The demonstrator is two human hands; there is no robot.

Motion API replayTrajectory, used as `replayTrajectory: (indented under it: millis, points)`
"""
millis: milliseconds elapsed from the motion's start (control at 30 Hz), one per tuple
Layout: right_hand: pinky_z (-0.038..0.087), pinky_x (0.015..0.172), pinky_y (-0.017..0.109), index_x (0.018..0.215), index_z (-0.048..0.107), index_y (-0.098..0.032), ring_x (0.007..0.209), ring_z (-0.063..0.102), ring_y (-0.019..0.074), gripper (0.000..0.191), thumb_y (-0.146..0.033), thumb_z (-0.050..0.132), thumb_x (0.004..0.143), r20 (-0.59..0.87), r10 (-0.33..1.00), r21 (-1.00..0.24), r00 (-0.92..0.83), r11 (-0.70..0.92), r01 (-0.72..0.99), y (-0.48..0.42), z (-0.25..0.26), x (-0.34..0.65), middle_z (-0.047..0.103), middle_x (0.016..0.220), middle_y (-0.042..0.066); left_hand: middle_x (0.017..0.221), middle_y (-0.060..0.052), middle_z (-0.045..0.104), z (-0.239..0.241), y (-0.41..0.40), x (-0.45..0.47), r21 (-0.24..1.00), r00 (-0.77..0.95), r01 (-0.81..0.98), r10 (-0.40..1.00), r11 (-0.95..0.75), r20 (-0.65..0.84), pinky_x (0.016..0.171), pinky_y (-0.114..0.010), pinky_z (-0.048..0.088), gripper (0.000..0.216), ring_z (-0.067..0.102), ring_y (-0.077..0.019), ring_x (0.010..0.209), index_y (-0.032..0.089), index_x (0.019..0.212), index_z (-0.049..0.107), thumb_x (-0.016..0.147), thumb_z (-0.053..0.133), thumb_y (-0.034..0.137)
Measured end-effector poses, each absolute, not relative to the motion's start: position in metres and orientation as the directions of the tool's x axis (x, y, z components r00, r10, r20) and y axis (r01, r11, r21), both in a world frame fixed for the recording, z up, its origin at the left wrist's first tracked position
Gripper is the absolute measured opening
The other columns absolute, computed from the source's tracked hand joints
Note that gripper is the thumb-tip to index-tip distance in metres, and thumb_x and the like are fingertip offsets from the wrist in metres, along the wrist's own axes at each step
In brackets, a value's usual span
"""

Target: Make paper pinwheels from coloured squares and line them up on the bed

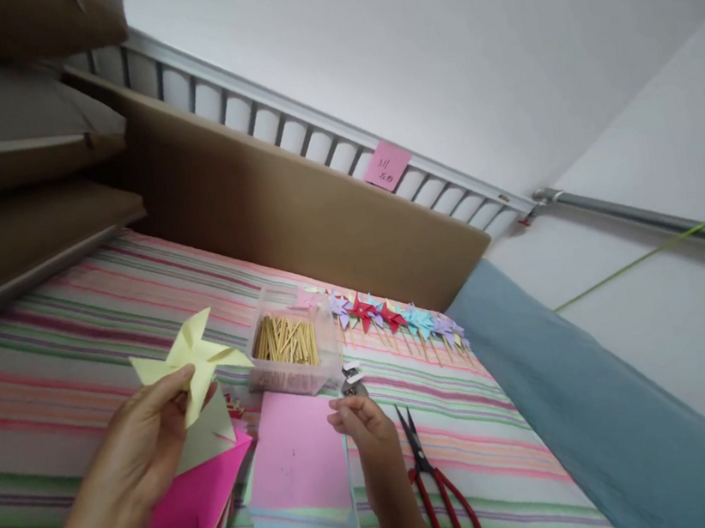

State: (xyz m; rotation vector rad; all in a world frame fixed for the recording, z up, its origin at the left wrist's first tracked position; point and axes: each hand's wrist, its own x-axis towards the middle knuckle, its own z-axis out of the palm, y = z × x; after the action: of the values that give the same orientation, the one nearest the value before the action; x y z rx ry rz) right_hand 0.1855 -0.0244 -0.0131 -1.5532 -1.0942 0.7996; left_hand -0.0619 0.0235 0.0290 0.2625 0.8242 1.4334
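Note:
My left hand pinches a pale yellow paper pinwheel between thumb and fingers, raised over a stack of bright pink and pale folded paper. My right hand is over the right edge of a pile of pastel paper sheets, pink on top. Its thumb and fingertips are pressed together; whatever they hold is too small to make out. Just beyond it lies a small metal object, partly hidden by the hand. Right of this hand are scissors with red handles, blades slightly apart.
A clear plastic box holds many short wooden sticks. Behind it lies a row of finished pinwheels on sticks. A brown board stands along the bed rail, cardboard boxes rise at left, and striped cloth covers the surface.

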Motion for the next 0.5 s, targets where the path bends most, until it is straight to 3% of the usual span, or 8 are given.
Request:
replayTrajectory:
  millis: [167, 300, 500]
  points:
    - [0.051, 0.069, 0.032, 0.082, 0.067, -0.015, 0.072, 0.067, 0.0217, 0.028, -0.04, 0.056, 0.078, 0.121, 0.878, -0.874, 0.464, -0.128, 0.469, -0.028, -0.019, 0.218, 0.07, 0.073, 0.006, 0.085, -0.002, 0.071, 0.031, 0.023, -0.071, 0.564, -0.033, -0.804, 0.933, 0.188, -0.358, 0.06, -0.025, 0.06, 0.023, 0.067, -0.0135, 0.067, 0.015, 0.095, 0.068, 0.079, 0.055, 0.004]
    - [0.051, 0.077, 0.033, 0.086, 0.068, -0.015, 0.084, 0.065, 0.0215, 0.022, -0.032, 0.054, 0.083, 0.156, 0.876, -0.724, 0.457, -0.213, 0.656, -0.016, -0.008, 0.245, 0.071, 0.087, 0.007, 0.076, 0.0, 0.072, 0.034, 0.023, -0.07, 0.509, 0.02, -0.84, 0.947, 0.189, -0.319, 0.054, -0.023, 0.059, 0.028, 0.066, -0.0122, 0.06, 0.015, 0.096, 0.069, 0.08, 0.052, 0.0]
    - [0.053, 0.078, 0.037, 0.103, 0.062, -0.014, 0.089, 0.063, 0.0194, 0.024, -0.033, 0.058, 0.09, -0.01, 0.944, -0.403, 0.329, -0.305, 0.863, 0.017, -0.008, 0.248, 0.064, 0.105, 0.005, 0.072, 0.001, 0.072, 0.045, 0.022, -0.061, 0.487, 0.02, -0.854, 0.946, 0.185, -0.324, 0.057, -0.022, 0.058, 0.021, 0.065, -0.0115, 0.06, 0.014, 0.077, 0.069, 0.073, 0.057, -0.003]
